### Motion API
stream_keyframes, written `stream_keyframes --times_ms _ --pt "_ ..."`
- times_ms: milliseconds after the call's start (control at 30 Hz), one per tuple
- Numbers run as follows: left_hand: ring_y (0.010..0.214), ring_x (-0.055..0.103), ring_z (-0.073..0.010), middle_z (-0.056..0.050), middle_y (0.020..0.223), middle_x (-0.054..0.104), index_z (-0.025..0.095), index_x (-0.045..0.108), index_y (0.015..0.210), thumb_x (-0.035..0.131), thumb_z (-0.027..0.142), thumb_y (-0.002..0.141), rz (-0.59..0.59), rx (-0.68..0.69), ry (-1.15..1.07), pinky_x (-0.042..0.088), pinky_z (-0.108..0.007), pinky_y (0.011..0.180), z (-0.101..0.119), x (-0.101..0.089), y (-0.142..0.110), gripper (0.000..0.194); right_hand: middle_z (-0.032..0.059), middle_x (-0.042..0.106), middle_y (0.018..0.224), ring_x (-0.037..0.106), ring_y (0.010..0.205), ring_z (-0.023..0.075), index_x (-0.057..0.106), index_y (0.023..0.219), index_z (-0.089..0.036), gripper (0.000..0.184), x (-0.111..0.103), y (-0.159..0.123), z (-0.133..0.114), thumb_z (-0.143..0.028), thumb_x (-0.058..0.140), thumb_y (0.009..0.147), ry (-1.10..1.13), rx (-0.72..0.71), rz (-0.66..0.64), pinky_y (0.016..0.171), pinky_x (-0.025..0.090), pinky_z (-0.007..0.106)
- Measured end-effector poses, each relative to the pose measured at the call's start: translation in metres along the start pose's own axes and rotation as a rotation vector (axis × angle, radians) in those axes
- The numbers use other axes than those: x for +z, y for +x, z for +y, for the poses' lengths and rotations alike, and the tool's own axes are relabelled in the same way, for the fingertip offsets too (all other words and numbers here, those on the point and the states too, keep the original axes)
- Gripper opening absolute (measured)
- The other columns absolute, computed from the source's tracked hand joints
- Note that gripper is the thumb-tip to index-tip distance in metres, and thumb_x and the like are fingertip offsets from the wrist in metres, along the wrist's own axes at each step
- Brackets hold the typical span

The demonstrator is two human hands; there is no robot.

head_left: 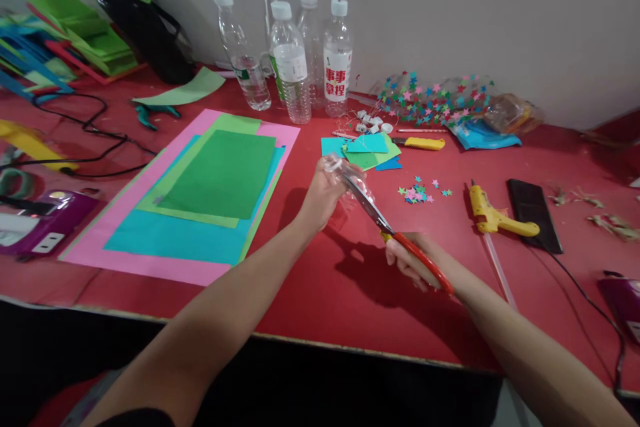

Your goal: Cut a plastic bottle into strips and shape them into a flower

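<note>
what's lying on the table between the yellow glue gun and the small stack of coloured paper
In the head view, a scatter of small coloured stars lies on the red table between the glue gun and paper stack.

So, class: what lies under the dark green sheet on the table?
Under the dark green sheet lie a light green sheet, then a turquoise sheet, then a pink sheet on the red table. Whatever lies between them is covered.
</note>
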State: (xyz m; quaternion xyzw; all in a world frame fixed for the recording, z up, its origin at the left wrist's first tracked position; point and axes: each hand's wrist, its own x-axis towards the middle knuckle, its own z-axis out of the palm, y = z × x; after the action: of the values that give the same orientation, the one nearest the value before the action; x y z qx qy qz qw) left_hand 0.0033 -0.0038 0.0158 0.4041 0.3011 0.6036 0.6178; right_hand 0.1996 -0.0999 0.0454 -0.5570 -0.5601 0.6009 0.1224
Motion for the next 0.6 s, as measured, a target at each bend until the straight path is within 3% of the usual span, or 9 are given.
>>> stream_keyframes --times_ms 133,200,333,433,600 --pt "0.081 0.068 -0.0156 0.002 0.081 0.066 0.02 0.049 0.089 0.076 0.015 0.066 0.216 -0.077 -0.115 0.051 -0.031 0.079 0.001 -0.008 0.006 0.036 -0.0102 0.039 0.043 0.04 0.031 0.0058 0.047 0.068 -0.021 0.045 -0.002 -0.001 0.001 -0.062 0.064 0.076 0.012 -0.068 0.105 0.035 0.032 0.019" --pt "0.081 0.069 -0.0167 0.002 0.081 0.066 0.021 0.048 0.097 0.076 0.017 0.067 0.159 -0.146 -0.154 0.052 -0.034 0.08 0.0 -0.006 0.004 0.041 -0.0097 0.04 0.043 0.042 0.032 0.007 0.047 0.067 -0.022 0.044 -0.003 0.002 0.001 -0.06 0.067 0.073 0.037 -0.102 0.262 0.037 0.034 0.021" --pt "0.091 0.07 -0.021 -0.001 0.091 0.068 0.029 0.037 0.128 0.077 0.022 0.07 -0.016 -0.227 -0.109 0.053 -0.039 0.084 -0.002 0.006 -0.01 0.071 -0.0069 0.047 0.05 0.045 0.039 0.0086 0.051 0.07 -0.021 0.039 -0.004 0.009 0.005 -0.055 0.072 0.068 -0.043 -0.197 0.522 0.041 0.036 0.022" --pt "0.096 0.068 -0.0237 -0.005 0.107 0.065 0.032 0.034 0.132 0.076 0.025 0.072 -0.11 -0.289 -0.04 0.055 -0.041 0.082 -0.004 0.013 -0.018 0.074 -0.0046 0.05 0.056 0.045 0.047 0.0092 0.05 0.069 -0.021 0.038 -0.003 0.012 0.009 -0.054 0.069 0.069 -0.178 -0.32 0.656 0.047 0.037 0.023" --pt "0.094 0.066 -0.022 -0.009 0.127 0.054 0.032 0.04 0.129 0.073 0.023 0.072 -0.195 -0.35 0.084 0.057 -0.036 0.072 -0.01 0.015 -0.024 0.066 -0.0052 0.048 0.052 0.039 0.045 0.0072 0.045 0.066 -0.022 0.038 0.002 0.01 0.003 -0.055 0.063 0.073 -0.385 -0.428 0.707 0.045 0.032 0.02"
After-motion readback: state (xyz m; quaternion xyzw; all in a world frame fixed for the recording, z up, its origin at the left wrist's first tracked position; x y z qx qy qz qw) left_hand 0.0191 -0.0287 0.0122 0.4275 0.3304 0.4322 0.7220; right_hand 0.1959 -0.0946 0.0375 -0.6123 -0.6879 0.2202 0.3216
